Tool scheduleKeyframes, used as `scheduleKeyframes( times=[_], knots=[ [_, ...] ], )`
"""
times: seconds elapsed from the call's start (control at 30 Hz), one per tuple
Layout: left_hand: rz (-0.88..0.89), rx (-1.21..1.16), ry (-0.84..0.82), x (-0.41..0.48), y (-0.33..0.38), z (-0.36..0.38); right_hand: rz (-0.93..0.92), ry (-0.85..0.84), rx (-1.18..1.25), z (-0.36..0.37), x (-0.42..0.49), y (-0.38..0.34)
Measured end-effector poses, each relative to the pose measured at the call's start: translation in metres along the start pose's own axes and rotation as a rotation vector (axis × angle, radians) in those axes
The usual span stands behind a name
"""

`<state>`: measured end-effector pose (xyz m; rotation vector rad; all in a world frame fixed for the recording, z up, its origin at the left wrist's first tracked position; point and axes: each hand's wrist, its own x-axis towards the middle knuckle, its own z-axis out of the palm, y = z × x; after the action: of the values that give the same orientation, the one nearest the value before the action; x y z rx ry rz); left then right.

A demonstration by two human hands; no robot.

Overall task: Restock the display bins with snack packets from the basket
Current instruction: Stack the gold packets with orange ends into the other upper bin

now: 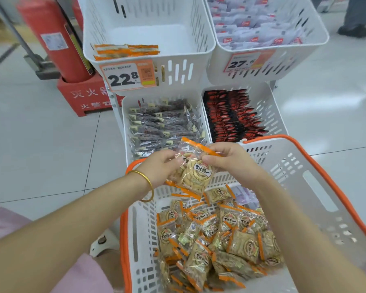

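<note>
One orange-edged snack packet [195, 166] is pinched between the left hand [160, 167] and right hand [230, 161] above the basket [325, 225] — many packets [220, 235] remain inside. The upper-left display bin [148, 22] is barely stocked — only a few packets [126, 51] are laid there.

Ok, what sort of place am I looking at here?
Probably a shop floor: white display bins carry price tags, and an orange-rimmed basket of snack packets sits in front.

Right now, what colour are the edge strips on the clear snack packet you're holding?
Orange; the clear snack packet shows best in head view.
</note>
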<state>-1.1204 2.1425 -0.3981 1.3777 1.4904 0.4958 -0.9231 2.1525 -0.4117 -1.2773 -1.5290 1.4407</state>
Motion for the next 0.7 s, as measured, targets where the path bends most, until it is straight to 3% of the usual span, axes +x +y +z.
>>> scheduleKeyframes(
  times=[0.27,0.4,0.5,0.57,0.7],
  knots=[
    [-0.036,-0.412,-0.052,-0.009,0.018,-0.009,-0.093,0.18,0.005,0.009,0.01,-0.028],
    [0.082,-0.168,-0.038,-0.012,0.024,-0.016,-0.154,0.186,-0.061,0.018,0.021,-0.052],
    [0.136,-0.143,0.003,-0.006,0.033,-0.038,-0.19,0.177,-0.041,0.019,0.036,-0.081],
    [0.213,-0.133,0.023,0.0,0.046,-0.059,-0.146,0.111,0.037,0.016,0.05,-0.108],
    [0.377,-0.093,0.092,0.014,0.067,-0.096,-0.048,-0.247,0.031,0.012,0.083,-0.161]
  ],
)
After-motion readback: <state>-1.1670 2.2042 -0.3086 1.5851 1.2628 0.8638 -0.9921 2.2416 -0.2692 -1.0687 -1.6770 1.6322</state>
